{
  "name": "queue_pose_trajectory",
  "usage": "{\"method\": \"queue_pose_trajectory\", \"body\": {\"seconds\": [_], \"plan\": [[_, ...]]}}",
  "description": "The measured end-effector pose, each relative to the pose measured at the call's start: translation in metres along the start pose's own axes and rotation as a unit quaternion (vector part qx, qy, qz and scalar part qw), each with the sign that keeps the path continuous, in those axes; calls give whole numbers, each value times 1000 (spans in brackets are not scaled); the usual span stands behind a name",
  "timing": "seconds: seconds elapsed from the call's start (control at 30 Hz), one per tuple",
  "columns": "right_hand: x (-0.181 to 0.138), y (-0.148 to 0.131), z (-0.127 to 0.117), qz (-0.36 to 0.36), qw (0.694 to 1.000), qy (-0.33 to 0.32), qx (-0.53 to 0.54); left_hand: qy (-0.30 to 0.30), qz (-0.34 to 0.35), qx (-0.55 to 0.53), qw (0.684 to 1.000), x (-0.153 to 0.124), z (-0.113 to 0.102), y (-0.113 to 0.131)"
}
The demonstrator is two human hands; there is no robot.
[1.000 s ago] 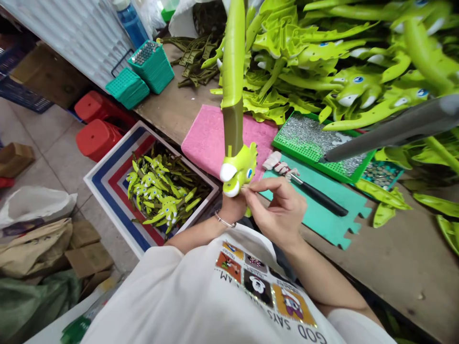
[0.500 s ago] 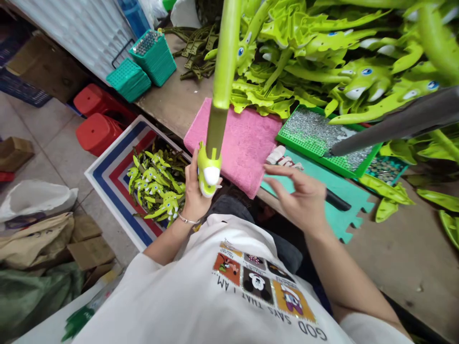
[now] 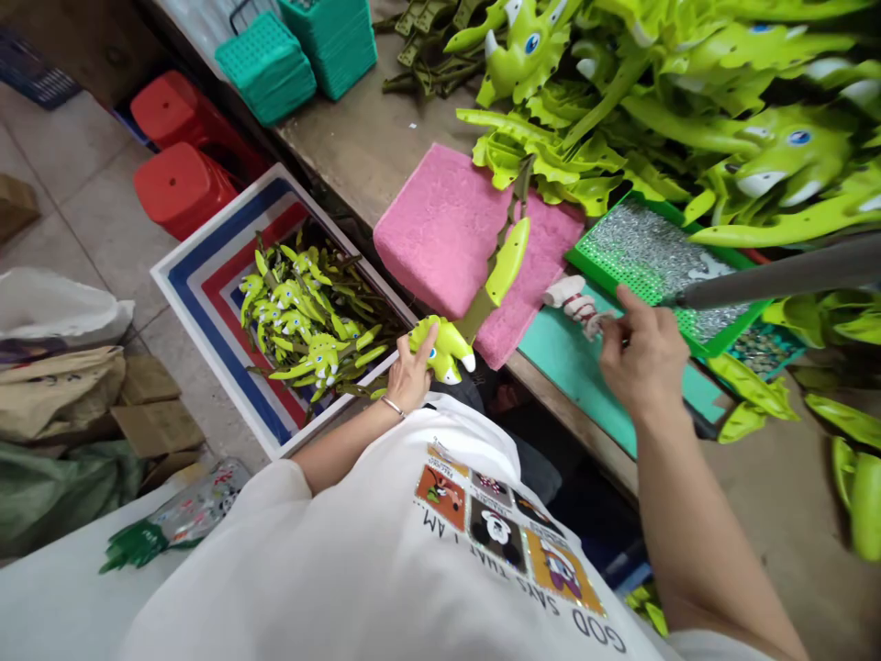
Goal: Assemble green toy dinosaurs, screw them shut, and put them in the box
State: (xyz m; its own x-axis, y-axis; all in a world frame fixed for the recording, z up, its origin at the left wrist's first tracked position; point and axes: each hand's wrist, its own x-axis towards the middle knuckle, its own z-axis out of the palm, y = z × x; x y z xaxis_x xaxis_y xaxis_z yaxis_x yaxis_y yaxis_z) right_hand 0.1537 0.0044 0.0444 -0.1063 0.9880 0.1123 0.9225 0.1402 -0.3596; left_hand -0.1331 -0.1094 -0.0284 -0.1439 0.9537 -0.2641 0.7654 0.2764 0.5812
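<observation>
My left hand is closed on the head end of a lime-green toy dinosaur with blue eyes and white horns. Its olive and green jointed body stretches away from me across a pink cloth-covered pad at the table edge. Over the teal foam mat, my right hand is curled round a black-handled tool, whose middle is hidden by the fingers. The tool's cloth-wrapped end, bound with red bands, shows to the left of this hand, and a dark handle end appears by the wrist.
A green tray of screws lies beyond my right hand, with a grey powered-driver-like rod over it. Green toy parts are heaped behind. A striped-lined box of toys, red stools and teal baskets are at left.
The toy has tipped down from upright to lie across the pink pad. My right hand has moved right and closed on the tool. The view has shifted.
</observation>
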Motion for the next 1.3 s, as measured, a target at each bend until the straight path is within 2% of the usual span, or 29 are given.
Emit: {"method": "queue_pose_trajectory", "body": {"seconds": [0.07,0.17,0.23,0.3,0.37,0.4,0.5,0.57,0.63,0.73,0.83,1.03,1.1,1.2,1.27,1.3], "plan": [[1,-3,0,6,1000,-1,-11,-13,7,16,1000,1,-1,7],[5,-7,2,52,998,-38,-22,-10,23,17,1000,1,1,14],[9,-9,-3,91,991,-98,-7,-3,27,0,1000,0,2,16],[12,-13,-19,127,973,-186,49,-5,24,-18,1000,-1,3,17],[12,-21,-38,122,954,-248,113,-9,14,-39,999,-2,4,18],[10,-27,-48,95,953,-256,129,-9,8,-50,999,-2,4,19],[-3,-53,-61,-52,971,-213,92,-8,-6,-79,997,-2,3,21],[-14,-73,-56,-125,975,-180,27,-5,-7,-94,996,-3,2,22],[-23,-90,-44,-160,970,-172,-55,4,-2,-114,994,-4,2,23],[-26,-101,-27,-190,949,-202,-152,11,1,-129,992,-7,4,23],[-22,-100,-19,-204,939,-207,-184,-2,-5,-97,995,-7,4,25],[-13,-108,-27,-224,922,-222,-224,-72,-28,46,996,-6,-1,34],[-15,-114,-37,-235,930,-196,-204,-83,-31,71,994,-6,-2,36],[-23,-117,-47,-242,954,-102,-146,-85,-43,103,990,-6,-2,38],[-27,-113,-42,-241,956,-90,-144,-80,-40,115,989,-6,-1,38],[-27,-110,-36,-240,952,-105,-158,-76,-33,120,989,-6,-1,38]]}}
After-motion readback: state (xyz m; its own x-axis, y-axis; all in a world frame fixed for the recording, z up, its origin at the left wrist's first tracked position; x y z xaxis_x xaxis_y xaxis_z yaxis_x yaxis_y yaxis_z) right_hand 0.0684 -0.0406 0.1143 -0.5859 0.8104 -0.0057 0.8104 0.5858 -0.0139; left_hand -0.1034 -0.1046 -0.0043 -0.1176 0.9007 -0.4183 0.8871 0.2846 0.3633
